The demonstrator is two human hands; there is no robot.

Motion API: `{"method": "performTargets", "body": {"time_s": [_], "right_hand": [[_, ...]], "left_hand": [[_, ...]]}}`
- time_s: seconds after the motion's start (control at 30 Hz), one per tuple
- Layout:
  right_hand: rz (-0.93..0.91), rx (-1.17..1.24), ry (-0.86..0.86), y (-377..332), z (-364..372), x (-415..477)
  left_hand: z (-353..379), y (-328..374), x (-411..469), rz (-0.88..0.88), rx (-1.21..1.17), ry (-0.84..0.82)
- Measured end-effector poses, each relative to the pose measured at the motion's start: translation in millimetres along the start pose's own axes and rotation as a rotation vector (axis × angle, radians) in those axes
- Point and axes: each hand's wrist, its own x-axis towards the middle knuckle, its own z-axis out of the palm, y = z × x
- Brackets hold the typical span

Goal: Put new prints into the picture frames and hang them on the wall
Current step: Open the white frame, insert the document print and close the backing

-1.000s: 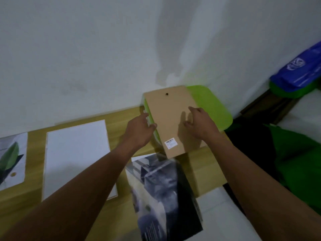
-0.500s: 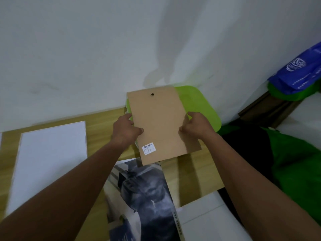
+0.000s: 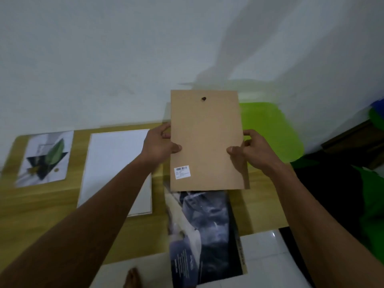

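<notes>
Both hands are closed on a brown board [image 3: 205, 140]: its left edge is gripped by the left hand [image 3: 160, 145] and its right edge is pinched by the right hand [image 3: 252, 151], each thumb laid on the near face. The board, judged to be the back of a picture frame, is held clear of the wooden table [image 3: 41, 204] and faces the camera, with a small hanging hole [image 3: 203, 98] at its 12 o'clock end and a barcode sticker [image 3: 182, 172] near its 7 o'clock corner. At 6 o'clock from it a dark print [image 3: 207, 225] lies on the table, its near end apparently reaching past the table edge. At 9 o'clock a white panel [image 3: 116, 169] lies flat, with a leaf print [image 3: 46, 156] farther out at 9 o'clock.

Only the side edges are held, so the board could be let slip, and the dark print below could be creased by its lower edge. The overhanging print could also be dragged off by a forearm. If the board were turned, the hole could be set at the wrong end and the frame hung upside down. What lies on the far face cannot be told.
</notes>
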Motion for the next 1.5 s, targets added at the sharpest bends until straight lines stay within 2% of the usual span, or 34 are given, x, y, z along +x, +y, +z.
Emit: {"method": "performTargets", "body": {"time_s": [0.37,0.6,0.87,1.1,1.5], "right_hand": [[-0.178,0.005,-0.064,-39,181,-28],[-0.118,0.001,-0.069,-35,261,-29],[-0.086,-0.104,-0.091,-37,282,-21],[-0.078,-0.084,-0.090,-39,288,-21],[-0.013,-0.198,-0.170,-26,304,-17]], "left_hand": [[-168,-71,-25,0.015,0.201,0.194],[-216,-125,-17,0.040,0.331,0.235],[-227,-156,-5,0.020,0.374,0.217],[-243,-154,2,0.043,0.439,0.225],[-241,-172,0,-0.051,0.540,0.156]]}}
